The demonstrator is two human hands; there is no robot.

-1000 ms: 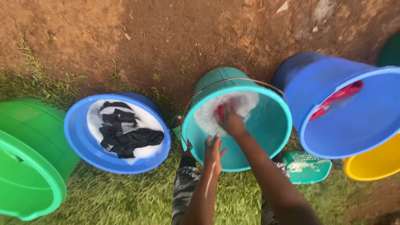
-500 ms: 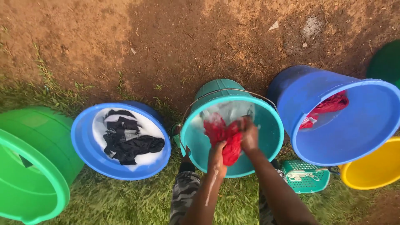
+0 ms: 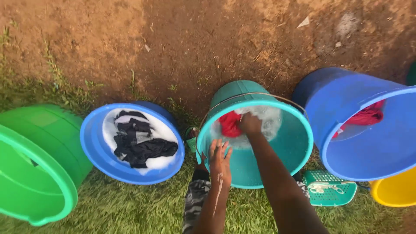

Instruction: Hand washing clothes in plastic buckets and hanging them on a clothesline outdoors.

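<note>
The right hand (image 3: 250, 124) is clenched on a red cloth (image 3: 229, 123) down in the soapy water of the teal bucket (image 3: 277, 160), the left hand (image 3: 219, 157) rests open-fingered on its near rim, and a blue basin (image 3: 97, 151) of dark laundry (image 3: 138, 145) stands just beside it on the left.

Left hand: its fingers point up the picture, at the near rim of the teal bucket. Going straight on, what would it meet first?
Probably the soapy water inside the teal bucket, then the red cloth. The left hand already overlaps the rim; depth is unclear.
</note>
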